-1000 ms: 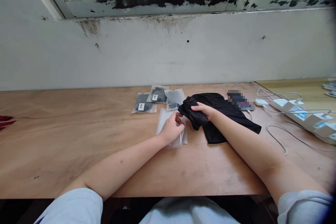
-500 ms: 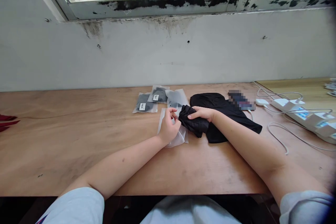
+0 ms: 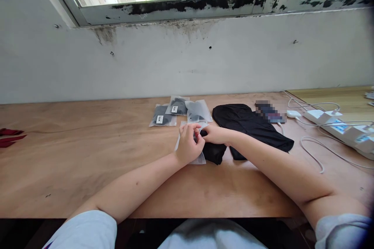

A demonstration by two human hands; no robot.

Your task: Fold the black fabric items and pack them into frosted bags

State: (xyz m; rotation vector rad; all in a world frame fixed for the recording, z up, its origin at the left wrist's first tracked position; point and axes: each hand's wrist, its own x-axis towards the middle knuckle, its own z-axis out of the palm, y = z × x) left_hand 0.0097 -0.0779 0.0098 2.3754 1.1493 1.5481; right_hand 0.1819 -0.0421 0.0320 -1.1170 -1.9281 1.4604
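The bundle of black cloth [image 3: 215,153] lies over the right part of a frosted plastic bag [image 3: 199,159] near the front edge of the wooden table [image 3: 102,140]. It is crumpled and bunched into a thick, uneven lump, matte and very dark, with its lower end rounded and its upper part covered by fingers. The bag is pale, see-through and flat, partly hidden under the hands.

The right hand [image 3: 215,135] grips the upper part of the bundle, palm down, fingers bent around it; the fingertips are partly hidden. The left hand [image 3: 190,144] is over the bag, its fingers curled in towards the thumb beside the bundle; whether they pinch the bag's edge cannot be told.

Just behind are three frosted packets: a left packet [image 3: 163,116] and a middle packet [image 3: 178,106], both with dark contents and a white label, and a right packet [image 3: 199,111], whose contents look greyer. The middle one overlaps the left one. To the right, a larger black cloth [image 3: 248,126] lies spread out, smooth with shallow folds, near a blurred phone [image 3: 270,112].
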